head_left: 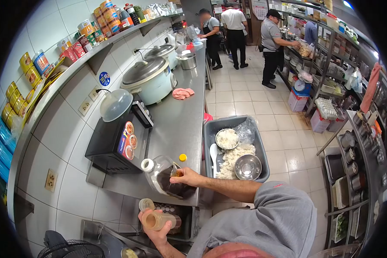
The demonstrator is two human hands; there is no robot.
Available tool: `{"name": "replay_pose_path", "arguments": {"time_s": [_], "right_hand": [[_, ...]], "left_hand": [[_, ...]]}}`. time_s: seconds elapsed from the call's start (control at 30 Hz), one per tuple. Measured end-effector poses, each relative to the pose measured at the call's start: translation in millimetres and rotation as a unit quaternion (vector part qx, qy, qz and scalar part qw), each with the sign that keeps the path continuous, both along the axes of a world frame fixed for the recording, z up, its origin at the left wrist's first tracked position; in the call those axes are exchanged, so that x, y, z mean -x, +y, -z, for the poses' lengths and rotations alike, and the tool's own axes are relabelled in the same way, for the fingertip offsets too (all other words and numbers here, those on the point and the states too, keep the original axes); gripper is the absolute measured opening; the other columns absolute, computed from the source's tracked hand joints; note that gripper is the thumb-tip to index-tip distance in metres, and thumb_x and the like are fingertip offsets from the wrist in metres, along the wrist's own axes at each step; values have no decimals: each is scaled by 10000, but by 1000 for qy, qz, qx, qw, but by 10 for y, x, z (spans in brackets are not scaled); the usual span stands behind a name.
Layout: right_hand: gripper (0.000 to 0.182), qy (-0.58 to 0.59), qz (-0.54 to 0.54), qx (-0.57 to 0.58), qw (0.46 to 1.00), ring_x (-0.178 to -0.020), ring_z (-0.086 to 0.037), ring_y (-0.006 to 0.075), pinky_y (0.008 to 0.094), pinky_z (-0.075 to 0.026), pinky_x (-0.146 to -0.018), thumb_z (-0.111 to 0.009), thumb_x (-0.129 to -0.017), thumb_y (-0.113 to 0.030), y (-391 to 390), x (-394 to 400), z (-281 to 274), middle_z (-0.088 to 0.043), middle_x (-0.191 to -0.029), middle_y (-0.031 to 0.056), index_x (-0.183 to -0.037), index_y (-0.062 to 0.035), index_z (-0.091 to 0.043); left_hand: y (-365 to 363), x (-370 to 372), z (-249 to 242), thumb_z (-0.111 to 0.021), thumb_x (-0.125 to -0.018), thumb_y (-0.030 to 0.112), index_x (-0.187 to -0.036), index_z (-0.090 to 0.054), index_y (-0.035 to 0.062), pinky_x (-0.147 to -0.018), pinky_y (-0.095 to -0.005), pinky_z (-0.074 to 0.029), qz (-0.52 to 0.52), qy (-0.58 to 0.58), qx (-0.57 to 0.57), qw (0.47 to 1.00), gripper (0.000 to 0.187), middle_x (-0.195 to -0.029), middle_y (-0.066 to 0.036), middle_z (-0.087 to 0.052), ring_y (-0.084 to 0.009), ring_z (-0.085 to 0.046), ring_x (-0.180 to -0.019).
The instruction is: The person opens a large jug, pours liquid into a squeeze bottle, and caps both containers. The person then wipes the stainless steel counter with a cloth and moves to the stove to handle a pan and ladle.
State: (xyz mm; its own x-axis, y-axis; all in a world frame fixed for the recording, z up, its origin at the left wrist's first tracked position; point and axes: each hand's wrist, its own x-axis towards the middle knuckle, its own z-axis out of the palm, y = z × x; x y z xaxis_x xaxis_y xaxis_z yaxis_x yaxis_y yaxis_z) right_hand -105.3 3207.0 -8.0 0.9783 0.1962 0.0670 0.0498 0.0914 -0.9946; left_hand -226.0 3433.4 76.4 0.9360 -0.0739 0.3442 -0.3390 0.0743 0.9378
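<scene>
My right hand (184, 176) is closed around the handle of a large clear plastic jug (162, 160) of dark liquid on the steel counter. The jug's white-rimmed mouth is uncapped. A yellow cap (182, 158) lies on the counter beside it. My left hand (160, 234) grips a clear plastic bottle (164, 220), its open mouth facing up toward me. Its contents are hard to make out. A pale round lid (146, 204) is at that hand's fingers. Below the counter edge, a dark crate (188, 223) shows behind the bottle.
A grey tub (262, 150) holds white rice, a steel bowl (248, 167) and a white paddle (213, 154). A black toaster oven (112, 144) and rice cookers (144, 77) line the counter. Several people stand at the back. Racks (352, 172) run along the right.
</scene>
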Motion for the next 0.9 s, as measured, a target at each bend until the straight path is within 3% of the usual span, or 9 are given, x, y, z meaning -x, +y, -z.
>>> {"name": "replay_pose_path", "arguments": {"time_s": [0.13,0.33,0.37,0.47,0.6,0.77,0.9], "right_hand": [[446,23,-1,114,993,-594,-467,71,260,-384,-524,-702,-798,-461,-165,536,-702,-523,-630,-10,-833,-21,-636],[509,82,49,169,981,-630,-487,107,302,-395,-560,-689,-794,-491,-505,1325,-850,-559,-656,29,-876,10,-658],[498,64,73,134,986,-604,-479,103,299,-391,-541,-687,-800,-481,-534,1491,-880,-538,-619,32,-822,14,-642],[509,33,108,187,976,-561,-451,98,290,-372,-496,-680,-808,-479,-750,1891,-879,-497,-577,20,-711,10,-574],[511,23,126,176,976,-564,-414,88,293,-342,-494,-678,-811,-476,-1103,2426,-869,-453,-567,-3,-685,5,-558],[375,6,145,146,978,-603,-464,69,265,-401,-525,-731,-797,-347,-1631,3111,-832,-554,-622,-1,-784,12,-623],[358,34,144,199,969,-587,-491,80,270,-421,-532,-726,-802,-322,-1974,3660,-981,-584,-621,31,-777,19,-618]], "left_hand": [[87,-28,-6,-805,-534,129,-1145,-452,40,-818,-377,-480,-1,-9,9,1000,711,-1134,-64,-403,-237,-557,-947],[0,-91,-54,-790,-547,144,-1153,-459,35,-825,-369,-470,32,-31,-1,999,699,-1140,-72,-414,-238,-554,-956],[-42,-74,-63,-781,-545,166,-1162,-449,41,-828,-363,-462,39,-40,-21,998,712,-1123,-72,-441,-235,-557,-953],[-225,37,-77,-800,-553,183,-1168,-442,28,-835,-356,-458,48,-43,-46,997,728,-1125,-78,-446,-231,-558,-970],[-563,356,-77,-816,-568,157,-1151,-467,21,-848,-352,-457,77,-49,-44,995,693,-1155,-81,-411,-221,-558,-975],[-1070,865,269,-832,-542,134,-1121,-515,39,-869,-340,-450,50,-46,-84,994,667,-1205,-100,-381,-209,-514,-1007],[-1476,1421,338,-825,-566,104,-1099,-517,23,-865,-331,-456,40,-61,-152,986,621,-1158,-111,-403,-224,-517,-1027]]}}
